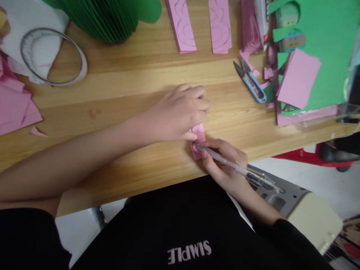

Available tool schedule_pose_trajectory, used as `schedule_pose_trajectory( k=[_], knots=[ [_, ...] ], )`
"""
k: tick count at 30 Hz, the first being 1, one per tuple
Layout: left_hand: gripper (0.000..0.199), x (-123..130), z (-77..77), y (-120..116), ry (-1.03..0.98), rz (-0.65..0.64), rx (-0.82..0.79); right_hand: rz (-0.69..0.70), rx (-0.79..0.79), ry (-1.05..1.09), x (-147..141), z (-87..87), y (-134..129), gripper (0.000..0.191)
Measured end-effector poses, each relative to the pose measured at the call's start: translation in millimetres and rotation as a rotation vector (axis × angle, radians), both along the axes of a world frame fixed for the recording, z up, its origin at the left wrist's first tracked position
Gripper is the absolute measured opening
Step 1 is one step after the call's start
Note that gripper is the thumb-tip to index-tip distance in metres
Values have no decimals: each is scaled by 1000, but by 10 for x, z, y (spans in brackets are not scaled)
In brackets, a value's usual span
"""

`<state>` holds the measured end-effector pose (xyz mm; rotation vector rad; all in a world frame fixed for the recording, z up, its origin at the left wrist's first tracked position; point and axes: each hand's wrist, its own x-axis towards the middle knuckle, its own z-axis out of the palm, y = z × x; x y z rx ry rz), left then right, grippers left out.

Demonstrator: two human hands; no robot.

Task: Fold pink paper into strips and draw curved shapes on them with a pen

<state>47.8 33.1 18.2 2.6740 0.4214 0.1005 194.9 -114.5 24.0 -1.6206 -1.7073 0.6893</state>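
Near the table's front edge lies a narrow pink paper strip (199, 153) with dark curved lines on it. My left hand (184, 110) rests over the strip's upper part, its fingers curled and its thumb pressing on the paper. In my right hand (226, 161) is a clear pen (233, 165), pinched between thumb and fingers. The pen's tip is at the strip, just below my left thumb. My left palm and fingers hide the strip's far end.
Blue-handled snips (252, 84) lie to the right, near pink stacked cards (299, 78) on green sheets (332, 45). Two marked pink strips (184, 28) (220, 26) lie farther back. A tape roll (80, 71), green folded paper (107, 18) and pink sheets (17, 108) are left.
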Motion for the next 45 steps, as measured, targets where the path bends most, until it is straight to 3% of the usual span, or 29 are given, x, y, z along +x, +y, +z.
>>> schedule_pose_trajectory(
  k=[12,20,31,45],
  knots=[
    [29,19,-3,6,38,-18,91,34,-45,31,12,28,13,10],
    [28,33,39,-2,110,-13,96,-11,-64,72,-6,17,7,8],
    [30,25,41,6,100,-26,99,37,-95,91,18,29,7,12],
    [27,26,40,7,101,-10,76,-6,-44,55,0,11,1,8]
  ],
)
